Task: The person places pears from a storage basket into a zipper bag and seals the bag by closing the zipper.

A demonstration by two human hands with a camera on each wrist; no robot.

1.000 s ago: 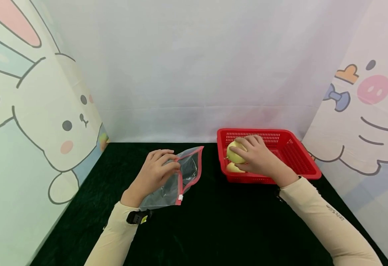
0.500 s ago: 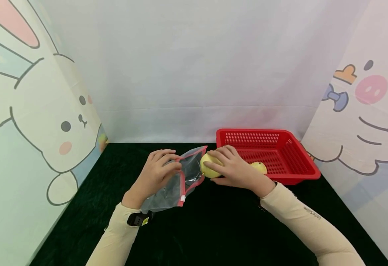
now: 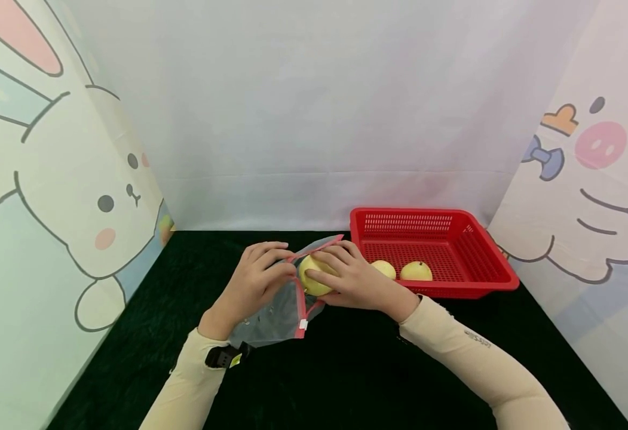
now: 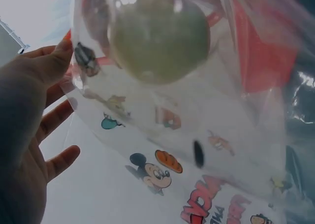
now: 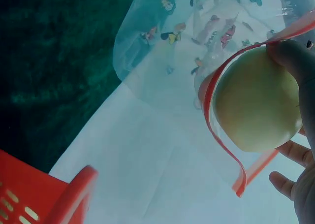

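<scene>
My left hand (image 3: 254, 278) pinches the rim of a clear zip bag (image 3: 276, 316) with a red-pink edge and a white slider. Cartoon prints show on its plastic in the left wrist view. With curled fingers, my right hand (image 3: 354, 278) grips a pale yellow-green pear (image 3: 314, 278) at the bag's mouth. From the right wrist, the pear (image 5: 256, 101) sits within the red-edged opening, partly inside. Through the plastic, the left wrist camera sees the same round fruit (image 4: 160, 42) near the top of the bag.
A red perforated basket (image 3: 469, 257) stands at the back right, just beyond my right hand. In it lie two more pale yellow fruits, one of them a pear (image 3: 416, 272) near the front wall. Dark green cloth (image 3: 378, 370) covers the table, with pale printed curtains around it.
My right hand has lifted the pear out of the basket and carried it left into the bag's mouth. The left hand has stayed nearly still, holding the bag.
</scene>
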